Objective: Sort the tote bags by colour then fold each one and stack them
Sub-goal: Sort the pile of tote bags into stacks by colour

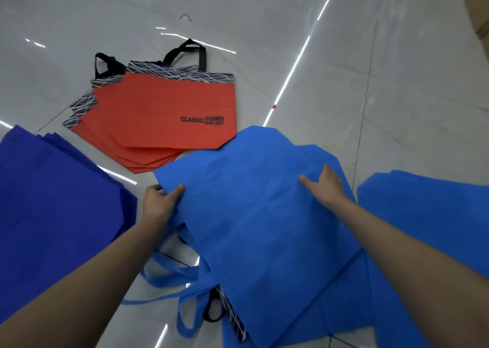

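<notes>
Your left hand (161, 198) pinches the light blue tote bag (254, 215) edge; your right hand (326, 182) presses flat, fingers spread, on it.

A light blue non-woven tote bag (254, 210) lies spread flat on the near middle of the floor, its long strap handles trailing nearer left. Under its near edge peeks a bag with a black-and-white lined band (235, 318). Far behind it sits a fanned stack of orange tote bags with black handles (158, 120). A dark blue bag pile (53, 202) lies left; more light blue bags (428, 215) lie right.
</notes>
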Tool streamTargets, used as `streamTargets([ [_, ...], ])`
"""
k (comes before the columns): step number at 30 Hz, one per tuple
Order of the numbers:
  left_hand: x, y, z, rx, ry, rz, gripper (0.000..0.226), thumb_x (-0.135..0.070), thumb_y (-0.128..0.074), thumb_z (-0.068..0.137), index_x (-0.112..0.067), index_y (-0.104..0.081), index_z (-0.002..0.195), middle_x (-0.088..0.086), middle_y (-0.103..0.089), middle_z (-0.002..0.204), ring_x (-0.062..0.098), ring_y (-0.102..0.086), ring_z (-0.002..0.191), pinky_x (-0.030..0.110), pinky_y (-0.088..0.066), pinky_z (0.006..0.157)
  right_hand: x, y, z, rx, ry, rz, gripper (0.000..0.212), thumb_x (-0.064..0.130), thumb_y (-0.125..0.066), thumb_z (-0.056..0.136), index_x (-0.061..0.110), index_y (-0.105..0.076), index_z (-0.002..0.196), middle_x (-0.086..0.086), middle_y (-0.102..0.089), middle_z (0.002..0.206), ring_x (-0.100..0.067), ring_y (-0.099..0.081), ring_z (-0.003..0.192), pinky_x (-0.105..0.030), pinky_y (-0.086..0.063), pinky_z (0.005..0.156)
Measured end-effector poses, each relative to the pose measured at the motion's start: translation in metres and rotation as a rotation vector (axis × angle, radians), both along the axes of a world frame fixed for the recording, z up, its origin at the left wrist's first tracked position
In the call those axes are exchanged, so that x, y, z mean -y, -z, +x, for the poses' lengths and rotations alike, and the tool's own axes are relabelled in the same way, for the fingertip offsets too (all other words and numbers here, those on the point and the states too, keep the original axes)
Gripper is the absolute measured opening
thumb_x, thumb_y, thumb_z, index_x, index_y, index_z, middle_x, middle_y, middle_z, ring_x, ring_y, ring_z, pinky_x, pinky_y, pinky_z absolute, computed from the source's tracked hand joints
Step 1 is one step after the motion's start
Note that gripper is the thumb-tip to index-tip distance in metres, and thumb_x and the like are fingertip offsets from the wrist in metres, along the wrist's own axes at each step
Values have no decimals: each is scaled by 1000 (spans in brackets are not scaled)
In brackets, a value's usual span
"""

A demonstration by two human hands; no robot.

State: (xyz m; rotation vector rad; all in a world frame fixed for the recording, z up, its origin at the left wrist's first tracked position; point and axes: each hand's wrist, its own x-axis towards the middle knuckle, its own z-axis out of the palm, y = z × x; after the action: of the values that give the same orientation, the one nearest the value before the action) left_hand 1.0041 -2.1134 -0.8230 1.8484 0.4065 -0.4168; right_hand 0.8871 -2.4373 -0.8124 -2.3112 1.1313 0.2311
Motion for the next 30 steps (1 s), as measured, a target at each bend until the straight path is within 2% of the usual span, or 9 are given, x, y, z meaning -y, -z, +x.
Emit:
streamTargets([
  [4, 3, -3, -16, 58, 42, 73, 55, -7, -66, 85, -1, -36, 131, 11, -55, 109, 28, -57, 98, 39, -48, 82, -3, 11, -18, -63, -6, -144, 60, 54, -49, 90, 12, -39, 133, -13, -42, 131, -33, -38, 122, -42, -37, 97],
  [7, 1, -6, -25, 182, 96, 211, 55, 2, -57, 84, -6, -33, 132, 7, -53, 98, 26, -55, 92, 40, -46, 80, 3, 3, -27, 59, 61, 72, 31, 41, -57, 90, 15, -40, 84, -5, -49, 90, -19, -47, 78, -31, -38, 67],
  [9, 3, -12, -28, 230, 110, 228, 51, 4, -49, 83, -9, -33, 129, 5, -53, 91, 27, -55, 89, 41, -46, 76, 1, -12, -37, 198, 136, 283, 31, 33, -61, 89, 16, -37, 78, 1, -44, 78, -12, -41, 64, -26, -33, 57],
  [12, 11, -23, -30, 282, 102, 261, 50, 8, -43, 80, -8, -36, 127, 13, -55, 100, 30, -55, 86, 38, -42, 68, -18, -38, -58, 332, 127, 452, 15, 29, -60, 92, 16, -52, 94, 6, -57, 90, -5, -54, 73, -20, -42, 59],
  [15, 17, -32, -38, 309, 121, 272, 53, 10, -42, 78, -8, -38, 128, 23, -49, 117, 30, -51, 82, 37, -39, 66, -39, -42, -86, 367, -12, 295, 13, 18, -56, 93, 5, -57, 91, -10, -64, 92, -19, -59, 75, -31, -48, 65],
  [18, 16, -40, -54, 247, 156, 158, 54, 2, -52, 80, -9, -35, 130, 22, -49, 120, 31, -52, 89, 38, -42, 70, -59, -46, -118, 447, -74, 201, 6, 5, -53, 92, 5, -55, 97, -2, -63, 94, -18, -58, 85, -34, -48, 78],
  [23, 17, -69, -75, 152, 271, 83, 46, -8, -66, 79, 3, -46, 119, 13, -55, 109, 34, -55, 102, 40, -44, 81, -69, -56, -154, 517, 144, 266, 19, 3, -56, 89, 16, -46, 80, 4, -52, 81, -14, -50, 74, -24, -41, 63],
  [26, 28, -90, -80, 192, 359, 4, 41, -1, -63, 81, 4, -47, 118, 16, -56, 111, 29, -53, 99, 40, -43, 83, -68, -66, -172, 603, 291, 318, 7, 5, -57, 90, 11, -54, 91, 2, -61, 94, -17, -60, 91, -27, -46, 73],
  [30, 45, -100, -88, 222, 391, 1, 35, 10, -49, 84, -1, -49, 117, 19, -57, 114, 35, -55, 103, 48, -46, 90, -79, -83, -194, 503, 197, -65, 9, 17, -57, 92, 13, -53, 99, 0, -62, 86, -26, -60, 83, -34, -41, 66],
])
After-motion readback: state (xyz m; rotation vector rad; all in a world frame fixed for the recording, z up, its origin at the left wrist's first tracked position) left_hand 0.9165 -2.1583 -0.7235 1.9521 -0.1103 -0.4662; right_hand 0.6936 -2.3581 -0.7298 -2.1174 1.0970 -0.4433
